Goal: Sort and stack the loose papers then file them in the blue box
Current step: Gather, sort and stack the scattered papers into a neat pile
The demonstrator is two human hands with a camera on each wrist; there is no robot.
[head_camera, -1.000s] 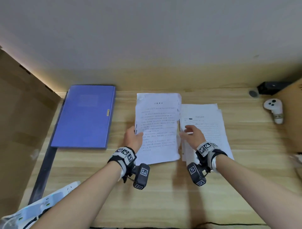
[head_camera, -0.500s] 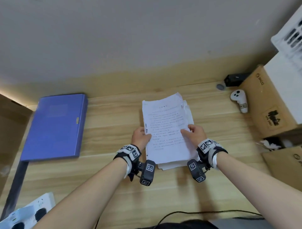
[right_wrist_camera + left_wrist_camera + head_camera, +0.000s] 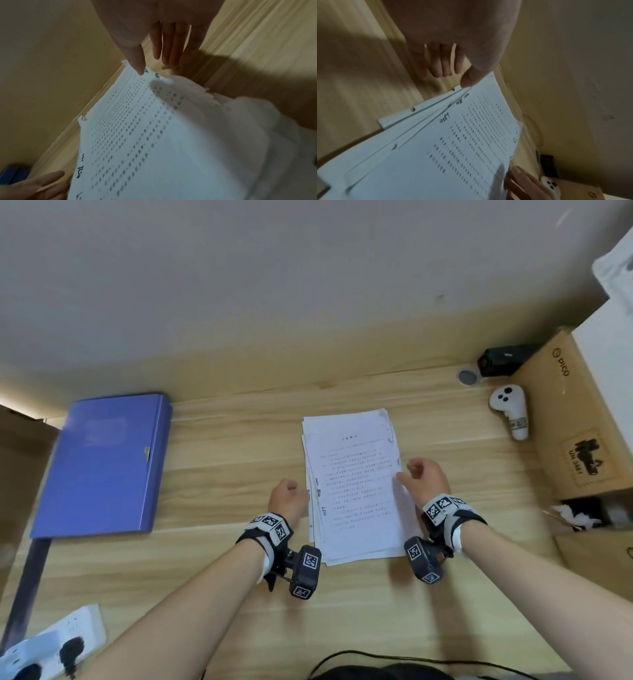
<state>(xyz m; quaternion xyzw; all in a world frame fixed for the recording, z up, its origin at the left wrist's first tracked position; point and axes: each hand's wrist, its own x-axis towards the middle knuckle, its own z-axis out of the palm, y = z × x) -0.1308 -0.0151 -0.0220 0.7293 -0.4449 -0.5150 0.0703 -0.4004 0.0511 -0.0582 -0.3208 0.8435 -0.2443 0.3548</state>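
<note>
A stack of printed white papers (image 3: 352,491) lies flat on the wooden desk, its sheets slightly fanned along the left edge. My left hand (image 3: 289,498) sits against that left edge; in the left wrist view its thumb (image 3: 467,81) touches the edge and the fingers (image 3: 443,65) point down at the desk beside the papers (image 3: 453,148). My right hand (image 3: 426,479) is at the right edge; its thumb (image 3: 139,67) rests on the top sheet (image 3: 145,135), with the fingers (image 3: 169,54) straight beside the edge. The blue box (image 3: 102,463) lies shut at the left.
A white controller (image 3: 510,412), a small black device (image 3: 503,364) and a cardboard box (image 3: 579,419) stand at the right. A white power strip (image 3: 58,642) lies at the near left, a black cable (image 3: 376,657) along the near edge. More cardboard (image 3: 20,474) flanks the blue box.
Two separate piles a second ago are now one stack. Both hands held it with thumbs on top; now it lies flat and the hands have moved out to its side edges.
</note>
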